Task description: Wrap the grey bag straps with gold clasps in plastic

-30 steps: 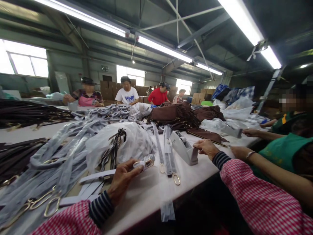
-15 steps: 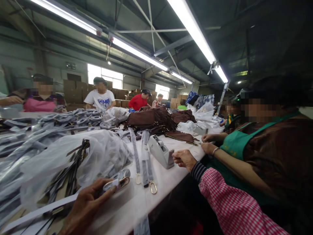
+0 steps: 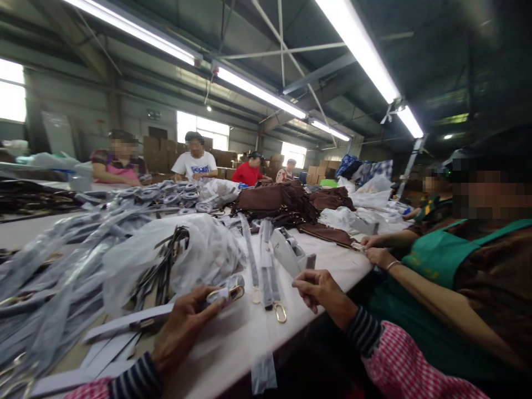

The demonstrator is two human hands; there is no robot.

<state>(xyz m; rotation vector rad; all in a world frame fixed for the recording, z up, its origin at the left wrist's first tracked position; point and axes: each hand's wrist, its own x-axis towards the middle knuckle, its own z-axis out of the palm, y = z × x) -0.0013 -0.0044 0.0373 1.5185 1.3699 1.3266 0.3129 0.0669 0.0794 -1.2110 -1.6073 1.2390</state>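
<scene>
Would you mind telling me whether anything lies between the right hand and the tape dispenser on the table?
Nothing visible does. The right hand hovers just in front of the tape dispenser, with only bare table between them. The wrapped straps lie to the side, and the left hand holds a wrapped clasp.

Long fluorescent tubes (image 3: pixel 366 61) are glowing overhead, well above and beyond both hands, blowing out to pure white along their length. Daylight is flooding through the far windows (image 3: pixel 202 126), also overexposing. The white table (image 3: pixel 249 332) between the left hand (image 3: pixel 183 327) and the right hand (image 3: pixel 320 291) is catching a soft sheen, with only faint shadows lying under the hands. To the right of the right hand the scene is sinking into darkness. Motion blur is smearing the grey straps (image 3: pixel 62 266) left of the left hand. Wide-angle distortion is bending the roof beams and stretching the edges.
</scene>
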